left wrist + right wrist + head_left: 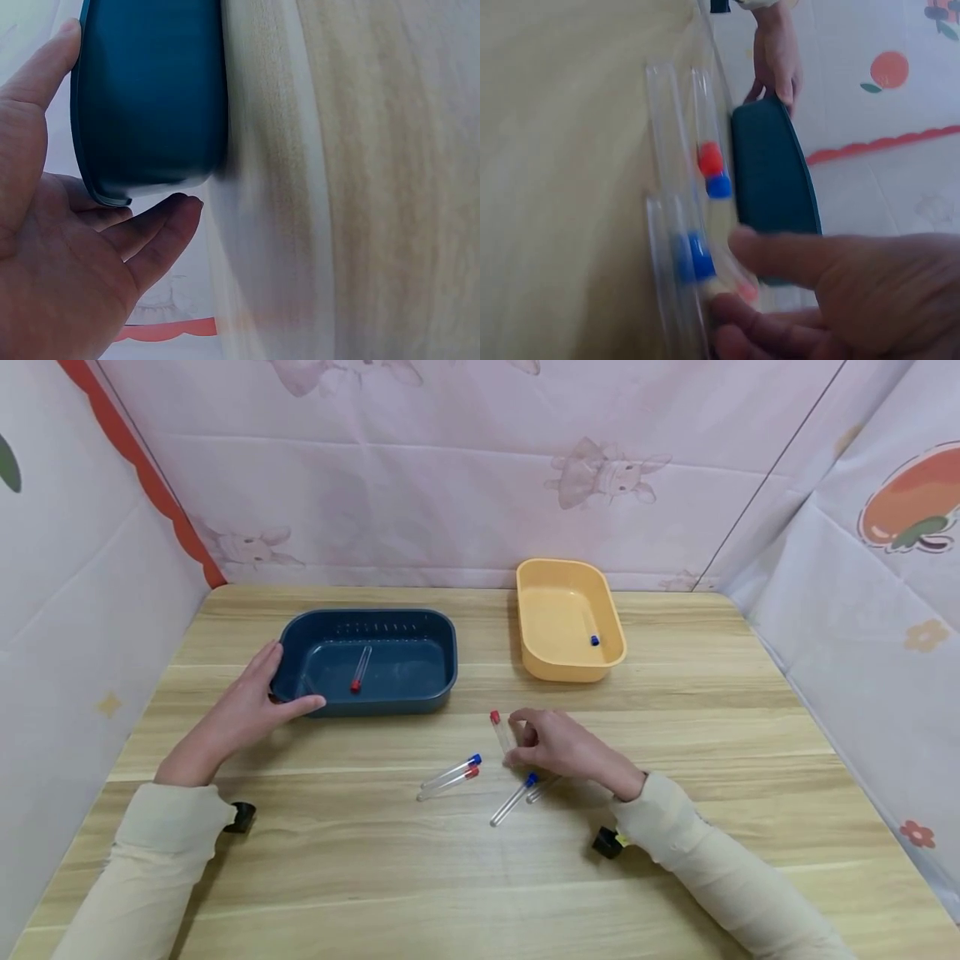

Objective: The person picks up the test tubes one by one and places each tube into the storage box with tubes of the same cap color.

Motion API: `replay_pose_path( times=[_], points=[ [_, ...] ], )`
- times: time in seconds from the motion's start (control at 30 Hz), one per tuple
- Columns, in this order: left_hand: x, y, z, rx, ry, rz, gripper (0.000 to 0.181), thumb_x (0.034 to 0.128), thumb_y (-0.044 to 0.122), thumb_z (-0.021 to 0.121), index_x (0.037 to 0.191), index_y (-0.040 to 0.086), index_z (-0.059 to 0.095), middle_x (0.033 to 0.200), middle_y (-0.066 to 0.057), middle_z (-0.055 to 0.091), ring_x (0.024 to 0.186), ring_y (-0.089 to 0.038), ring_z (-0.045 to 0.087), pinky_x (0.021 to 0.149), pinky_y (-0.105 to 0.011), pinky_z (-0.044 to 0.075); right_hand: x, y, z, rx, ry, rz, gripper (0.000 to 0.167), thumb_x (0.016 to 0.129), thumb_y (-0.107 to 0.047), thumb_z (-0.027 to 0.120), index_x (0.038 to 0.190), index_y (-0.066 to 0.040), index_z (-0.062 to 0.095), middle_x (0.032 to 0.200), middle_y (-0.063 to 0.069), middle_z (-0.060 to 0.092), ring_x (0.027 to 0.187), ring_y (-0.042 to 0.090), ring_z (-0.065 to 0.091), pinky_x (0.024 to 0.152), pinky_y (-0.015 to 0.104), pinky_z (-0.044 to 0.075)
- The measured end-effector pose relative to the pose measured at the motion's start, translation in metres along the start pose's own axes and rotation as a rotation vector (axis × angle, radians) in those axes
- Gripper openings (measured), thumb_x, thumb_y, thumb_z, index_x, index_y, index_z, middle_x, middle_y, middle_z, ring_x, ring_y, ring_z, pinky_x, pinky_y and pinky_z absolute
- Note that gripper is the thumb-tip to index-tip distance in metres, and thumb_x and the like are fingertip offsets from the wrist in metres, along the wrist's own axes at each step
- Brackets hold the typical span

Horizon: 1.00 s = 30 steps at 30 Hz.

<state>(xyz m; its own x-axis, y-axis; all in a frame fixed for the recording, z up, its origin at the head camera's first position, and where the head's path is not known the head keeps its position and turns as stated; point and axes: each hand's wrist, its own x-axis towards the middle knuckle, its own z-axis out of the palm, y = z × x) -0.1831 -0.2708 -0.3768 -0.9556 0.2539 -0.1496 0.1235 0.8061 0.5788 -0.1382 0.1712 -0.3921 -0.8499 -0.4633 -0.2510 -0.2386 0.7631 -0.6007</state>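
Test tubes, clear and capped in red or blue, lie before us: at least five on the desk and one in each of two tubs. At the far left our left hand rests spread at the end of the blue tub, thumb at the near rim, fingers nearly straight by the outer wall. Inside that tub we see a red-capped tube, its cap toward us. Next along, two tubes, one blue-capped and one red-capped, lie close side by side, caps to the right. Then comes a slanting blue-capped tube, and behind it a red-capped one just beside our right hand. That hand's fingers are bent, thumb and forefinger parted at the tips; we cannot tell whether they touch the tube. Another tube pokes out beneath the hand, its cap hidden. Farther back stands the yellow tub, holding a blue-capped tube.

We judge each tube light, stiff and slick, apt to roll, and fragile if it is glass, which we cannot tell. A gentle pinch just below the cap should suit best.
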Motion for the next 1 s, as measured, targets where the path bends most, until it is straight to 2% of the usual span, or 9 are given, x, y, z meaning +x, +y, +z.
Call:
replay_pose_path(
  times=[0.13, 0.23, 0.33, 0.4, 0.5, 0.73, 1.0],
  points=[
    [0.000, 0.001, -0.001, -0.005, 0.001, -0.005, 0.121, 0.0933, 0.059, 0.070, 0.161, -0.004, -0.009, 0.168, -0.028, -0.012, 0.154, -0.051, -0.001, 0.116, -0.073, 0.016, 0.002, 0.006, -0.006, -0.023, -0.037, -0.102, 0.077, 0.086, -0.025, 0.087, 0.148, 0.001, 0.049, 0.100, 0.001, 0.065, 0.086, 0.016, 0.058, 0.075, 0.030, 0.051],
    [0.000, 0.001, -0.001, -0.006, 0.002, -0.009, 0.121, 0.0932, 0.059, 0.070, 0.161, -0.004, -0.009, 0.168, -0.028, -0.011, 0.154, -0.051, 0.000, 0.116, -0.073, 0.016, 0.006, 0.010, -0.010, -0.063, -0.065, -0.152, 0.084, 0.084, -0.031, 0.089, 0.151, -0.003, 0.048, 0.117, 0.006, 0.061, 0.099, 0.021, 0.054, 0.085, 0.035, 0.051],
    [0.000, 0.000, 0.000, -0.002, 0.001, -0.008, 0.121, 0.0934, 0.058, 0.070, 0.161, -0.004, -0.009, 0.168, -0.028, -0.012, 0.154, -0.051, -0.001, 0.116, -0.073, 0.016, 0.010, 0.013, -0.013, -0.100, -0.090, -0.186, 0.090, 0.082, -0.039, 0.090, 0.152, -0.004, 0.046, 0.127, 0.009, 0.057, 0.105, 0.023, 0.052, 0.090, 0.038, 0.050],
    [0.000, 0.000, 0.000, -0.001, 0.002, -0.005, 0.121, 0.0935, 0.058, 0.070, 0.161, -0.004, -0.009, 0.168, -0.028, -0.011, 0.154, -0.051, 0.000, 0.116, -0.072, 0.016, 0.017, 0.023, -0.011, -0.128, -0.098, -0.222, 0.094, 0.082, -0.045, 0.088, 0.154, -0.005, 0.044, 0.129, 0.011, 0.054, 0.105, 0.023, 0.051, 0.088, 0.036, 0.050],
    [0.000, 0.001, 0.000, 0.001, 0.007, -0.004, 0.121, 0.0933, 0.058, 0.070, 0.161, -0.004, -0.009, 0.168, -0.028, -0.011, 0.154, -0.052, 0.000, 0.116, -0.073, 0.017, 0.020, 0.024, -0.013, -0.133, -0.113, -0.235, 0.096, 0.082, -0.046, 0.088, 0.155, -0.005, 0.042, 0.128, 0.011, 0.052, 0.103, 0.023, 0.050, 0.083, 0.034, 0.049],
    [-0.001, 0.003, -0.001, -0.003, 0.011, 0.001, 0.121, 0.0936, 0.057, 0.071, 0.161, -0.005, -0.009, 0.168, -0.029, -0.010, 0.153, -0.052, 0.001, 0.115, -0.073, 0.018, 0.017, 0.014, -0.017, -0.142, -0.133, -0.188, 0.093, 0.081, -0.038, 0.091, 0.155, -0.007, 0.044, 0.124, 0.006, 0.052, 0.102, 0.021, 0.048, 0.082, 0.032, 0.046],
    [0.000, 0.003, -0.002, -0.009, 0.003, -0.012, 0.121, 0.0934, 0.058, 0.070, 0.161, -0.004, -0.009, 0.168, -0.028, -0.012, 0.154, -0.051, -0.001, 0.116, -0.073, 0.016, 0.018, 0.014, -0.016, -0.157, -0.124, -0.185, 0.089, 0.081, -0.040, 0.090, 0.151, -0.006, 0.048, 0.122, 0.005, 0.050, 0.102, 0.020, 0.049, 0.082, 0.031, 0.046]
  ],
)
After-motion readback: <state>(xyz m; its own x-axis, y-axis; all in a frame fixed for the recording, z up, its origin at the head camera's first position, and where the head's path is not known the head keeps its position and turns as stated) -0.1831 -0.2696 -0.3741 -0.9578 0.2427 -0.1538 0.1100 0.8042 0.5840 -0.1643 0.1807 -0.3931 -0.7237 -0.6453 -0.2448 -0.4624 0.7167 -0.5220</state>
